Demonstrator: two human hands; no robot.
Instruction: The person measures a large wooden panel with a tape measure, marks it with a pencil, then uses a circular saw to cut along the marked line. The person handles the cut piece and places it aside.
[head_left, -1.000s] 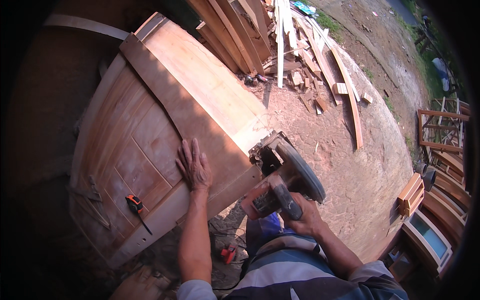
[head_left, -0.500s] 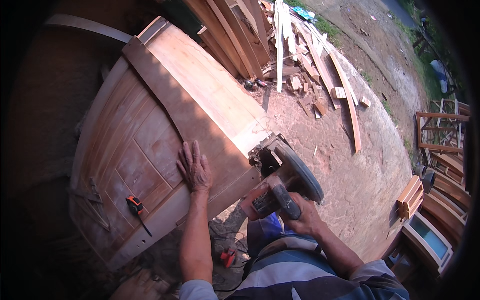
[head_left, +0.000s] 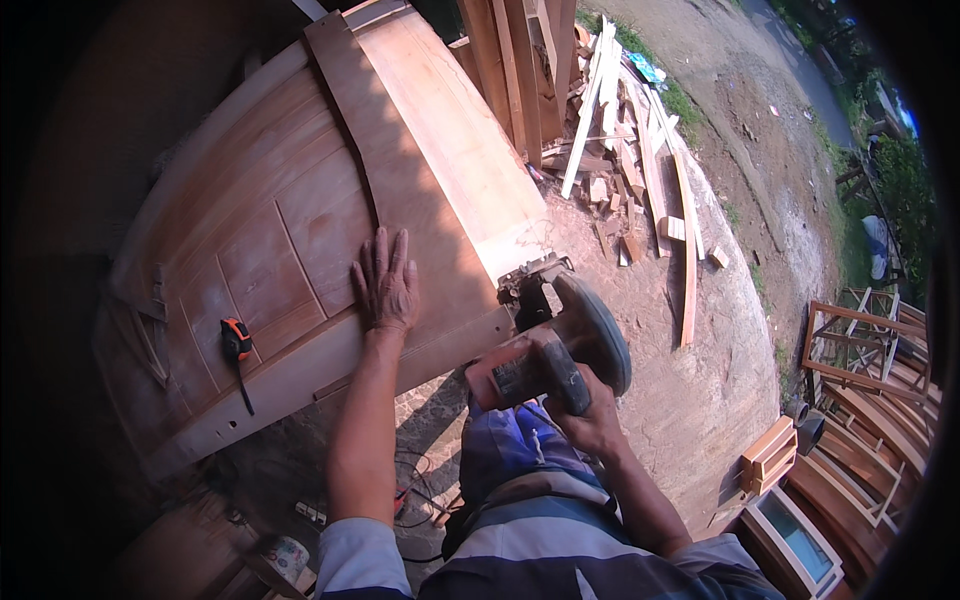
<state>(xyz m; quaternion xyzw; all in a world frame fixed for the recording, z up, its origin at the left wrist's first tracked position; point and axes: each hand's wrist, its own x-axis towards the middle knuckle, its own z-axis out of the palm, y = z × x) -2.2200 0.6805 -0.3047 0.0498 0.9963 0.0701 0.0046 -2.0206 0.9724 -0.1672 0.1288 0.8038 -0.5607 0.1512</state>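
Observation:
My left hand [head_left: 390,290] lies open, fingers spread, on a long flat wooden board [head_left: 420,230] laid over a panelled wooden door [head_left: 260,210]. My right hand [head_left: 590,410] grips the rear handle of a dusty circular saw [head_left: 565,330], which sits at the near right end of the board and a pale plank [head_left: 440,100] beside it. An orange and black tape measure [head_left: 236,338] lies on the door's panels, left of my left hand.
Upright planks [head_left: 515,70] and a pile of offcuts [head_left: 630,160] stand and lie beyond the door. Wooden frames [head_left: 860,340], a small slatted wooden piece [head_left: 768,452] and a glazed sash [head_left: 795,535] are at right. Cables [head_left: 420,500] lie on the ground below the door.
The view has shifted, so the door, both hands and the saw appear higher in the picture. My hands keep roughly the same places on the board and saw.

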